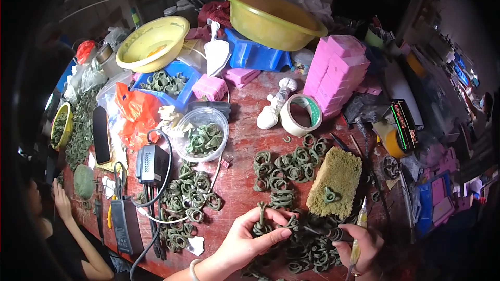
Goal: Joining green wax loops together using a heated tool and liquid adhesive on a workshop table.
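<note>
My left hand [255, 237], with a pale bangle at its wrist, pinches a dark green ring [291, 222] between thumb and fingers. Another green ring [262, 218] appears looped near a raised finger of this hand. In my right hand [362, 250] is a black pen-like handpiece [339, 234], its thin tip pointing left toward the pinched ring. A yellowish pointed tool [359, 229] also stands upright in the same grip. Just behind the right hand lies a tan sponge block [333, 177] with one green ring piece [330, 194] on top. Heaped green rings [312, 252] lie beneath both hands.
More rings [190, 195] lie left beside black power adapters [151, 164] with looping cables. A clear tub [200, 135] holds green pieces. Behind stand a tape roll [300, 115], pink blocks [336, 73] and yellow basins [276, 21]. Another person's arm [78, 234] rests at the left edge.
</note>
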{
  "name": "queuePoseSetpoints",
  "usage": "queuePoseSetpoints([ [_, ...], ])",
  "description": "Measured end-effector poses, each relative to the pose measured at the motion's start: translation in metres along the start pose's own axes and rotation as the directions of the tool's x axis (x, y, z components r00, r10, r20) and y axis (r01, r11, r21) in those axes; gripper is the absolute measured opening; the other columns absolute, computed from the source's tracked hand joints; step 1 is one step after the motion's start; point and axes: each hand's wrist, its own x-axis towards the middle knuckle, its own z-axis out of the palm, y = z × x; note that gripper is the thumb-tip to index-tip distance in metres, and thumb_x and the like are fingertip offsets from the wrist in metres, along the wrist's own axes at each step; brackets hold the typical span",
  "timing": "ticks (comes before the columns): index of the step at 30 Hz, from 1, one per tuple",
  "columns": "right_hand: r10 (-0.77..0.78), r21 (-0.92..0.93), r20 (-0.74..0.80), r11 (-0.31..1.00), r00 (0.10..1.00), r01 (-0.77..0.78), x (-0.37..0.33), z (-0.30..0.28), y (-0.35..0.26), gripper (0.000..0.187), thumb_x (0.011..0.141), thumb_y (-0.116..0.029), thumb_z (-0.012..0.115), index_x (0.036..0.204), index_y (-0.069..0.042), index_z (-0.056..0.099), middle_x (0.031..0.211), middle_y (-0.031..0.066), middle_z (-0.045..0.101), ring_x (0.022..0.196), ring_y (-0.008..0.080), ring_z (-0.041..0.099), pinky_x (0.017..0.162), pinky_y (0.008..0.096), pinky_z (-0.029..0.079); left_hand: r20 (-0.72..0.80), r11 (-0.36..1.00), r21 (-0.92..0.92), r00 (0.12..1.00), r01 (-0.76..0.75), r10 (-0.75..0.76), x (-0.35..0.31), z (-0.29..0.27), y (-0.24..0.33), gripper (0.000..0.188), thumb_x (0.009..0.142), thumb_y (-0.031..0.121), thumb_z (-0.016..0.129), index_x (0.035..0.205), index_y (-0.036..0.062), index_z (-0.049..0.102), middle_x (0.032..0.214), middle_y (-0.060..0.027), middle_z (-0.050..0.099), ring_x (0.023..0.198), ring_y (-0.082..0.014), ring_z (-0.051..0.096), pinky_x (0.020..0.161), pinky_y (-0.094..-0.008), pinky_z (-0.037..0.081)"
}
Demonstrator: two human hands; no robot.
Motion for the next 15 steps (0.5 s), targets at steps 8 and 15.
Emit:
queuePoseSetpoints([
  [8,0.062,0.011,0.006,0.998,0.998,-0.062,-0.0040,0.0059,0.0036,0.034,0.079,-0.039,0.072,0.089,-0.007,0.067,0.071,0.0027,0.065,0.058,0.0239,0.058,0.057,0.0340,0.044,-0.058,0.998,-0.028,0.997,0.048,-0.049,-0.0022,0.0025,0.0026,0.015,0.083,0.003,0.071,0.093,0.0056,0.060,0.087,-0.0014,0.064,0.060,-0.0014,0.047,0.048,-0.0169,0.032],
  [15,0.048,-0.033,0.060,0.998,0.997,-0.046,-0.0027,0.0050,0.0023,0.033,0.077,-0.038,0.075,0.088,-0.008,0.068,0.072,0.0005,0.065,0.060,0.0225,0.058,0.058,0.0335,0.043,-0.070,0.998,-0.036,0.996,0.057,-0.060,-0.0019,0.0028,0.0029,0.013,0.084,0.006,0.072,0.091,0.0069,0.061,0.075,0.0074,0.057,0.057,0.0012,0.041,0.048,-0.0162,0.029],
])
